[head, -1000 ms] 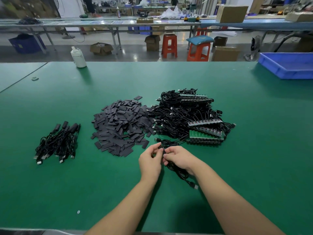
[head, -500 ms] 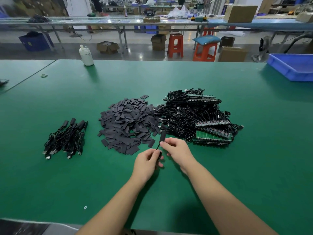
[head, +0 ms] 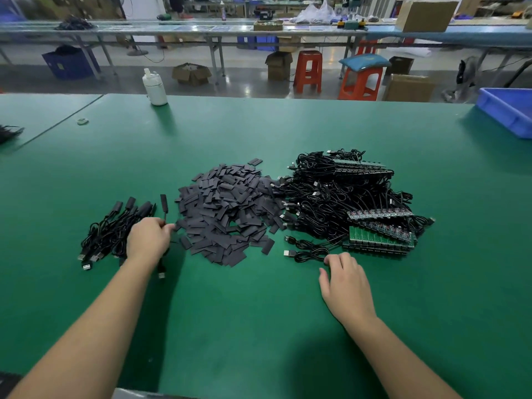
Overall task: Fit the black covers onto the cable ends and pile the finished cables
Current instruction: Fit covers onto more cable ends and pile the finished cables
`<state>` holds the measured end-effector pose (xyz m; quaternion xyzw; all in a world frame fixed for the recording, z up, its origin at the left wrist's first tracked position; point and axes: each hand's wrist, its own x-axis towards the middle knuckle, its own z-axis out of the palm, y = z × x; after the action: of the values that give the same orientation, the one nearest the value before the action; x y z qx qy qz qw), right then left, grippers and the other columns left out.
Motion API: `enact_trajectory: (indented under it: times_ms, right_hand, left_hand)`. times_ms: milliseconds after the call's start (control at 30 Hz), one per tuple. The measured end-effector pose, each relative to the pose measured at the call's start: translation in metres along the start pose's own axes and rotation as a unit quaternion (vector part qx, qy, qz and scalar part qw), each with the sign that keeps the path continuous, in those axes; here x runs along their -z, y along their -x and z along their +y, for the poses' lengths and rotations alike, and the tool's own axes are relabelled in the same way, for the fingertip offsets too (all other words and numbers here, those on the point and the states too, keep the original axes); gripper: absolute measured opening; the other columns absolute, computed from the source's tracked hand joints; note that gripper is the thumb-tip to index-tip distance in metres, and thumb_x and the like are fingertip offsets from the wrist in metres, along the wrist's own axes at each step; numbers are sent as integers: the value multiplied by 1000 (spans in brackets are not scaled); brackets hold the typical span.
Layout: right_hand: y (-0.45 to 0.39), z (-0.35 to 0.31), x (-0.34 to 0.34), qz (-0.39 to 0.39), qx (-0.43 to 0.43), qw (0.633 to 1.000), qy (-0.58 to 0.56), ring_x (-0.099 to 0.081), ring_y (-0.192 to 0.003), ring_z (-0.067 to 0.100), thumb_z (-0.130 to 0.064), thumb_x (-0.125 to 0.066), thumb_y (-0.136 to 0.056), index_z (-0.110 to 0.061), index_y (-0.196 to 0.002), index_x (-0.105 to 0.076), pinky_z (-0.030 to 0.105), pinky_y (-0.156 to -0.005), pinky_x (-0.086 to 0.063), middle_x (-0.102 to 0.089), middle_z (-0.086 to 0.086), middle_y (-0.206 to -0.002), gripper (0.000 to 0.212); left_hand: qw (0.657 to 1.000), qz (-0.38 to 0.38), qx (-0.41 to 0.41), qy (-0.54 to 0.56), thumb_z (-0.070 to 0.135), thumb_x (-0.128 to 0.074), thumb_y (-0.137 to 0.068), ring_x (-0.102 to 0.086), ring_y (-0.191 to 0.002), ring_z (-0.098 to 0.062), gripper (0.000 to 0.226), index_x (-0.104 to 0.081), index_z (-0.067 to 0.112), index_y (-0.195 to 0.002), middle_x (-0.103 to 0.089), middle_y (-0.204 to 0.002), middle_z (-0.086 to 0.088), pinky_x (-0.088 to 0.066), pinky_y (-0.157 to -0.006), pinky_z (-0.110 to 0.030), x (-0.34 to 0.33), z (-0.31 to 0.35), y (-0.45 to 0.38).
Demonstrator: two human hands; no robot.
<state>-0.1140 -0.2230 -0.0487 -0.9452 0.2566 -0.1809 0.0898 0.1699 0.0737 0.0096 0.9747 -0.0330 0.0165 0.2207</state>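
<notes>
Covered cable [head: 163,207] in left hand [head: 148,240], cover upright, seemingly fully seated.

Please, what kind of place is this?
Most likely an electronics assembly workshop: a long green worktable carries a heap of black cables with green circuit boards, and further workbenches and cardboard boxes stand behind.

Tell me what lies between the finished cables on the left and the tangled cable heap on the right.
In the head view, the pile of loose black covers lies between the finished cables and the cable heap.
</notes>
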Motion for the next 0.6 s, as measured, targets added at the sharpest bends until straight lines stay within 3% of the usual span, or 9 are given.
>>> enact_trajectory:
  times_ms: [200,367,500,600]
  right_hand:
    - [-4,3,-8,-28,-14,999,28,-51,-87,18,-30,-57,-96,-14,-106,-60,33,-80,-48,-54,-1,-94,19]
    - [-3,3,-9,-31,-13,999,24,-51,-87,18,-29,-56,-96,-14,-106,-61,33,-80,-48,-54,-1,-94,18]
    - [-3,3,-8,-44,-12,999,22,-50,-92,18,-30,-51,-99,-16,-109,-58,32,-85,-46,-53,-1,-98,20]
    - [-3,2,-5,-52,-16,998,15,-48,-94,16,-32,-46,-101,-17,-111,-55,31,-87,-44,-51,-3,-100,19]
  left_hand:
    - [996,-4,-3,-94,27,-71,-89,-64,-96,-38,28,-71,6,-108,-71,-105,-19,-54,-80,-42,-4,-20,-52]
    - [990,26,9,-139,19,-71,-89,-58,-98,-43,29,-67,5,-114,-61,-105,-22,-52,-76,-47,-1,-36,-59]
    - [982,135,-103,-87,9,-61,-91,-55,-95,-41,23,-66,3,-112,-59,-102,-22,-50,-68,-47,-6,-9,-40]
    - [968,140,-209,-14,9,-61,-89,-58,-92,-28,30,-67,8,-119,-63,-105,-15,-54,-71,-41,-25,45,-1]
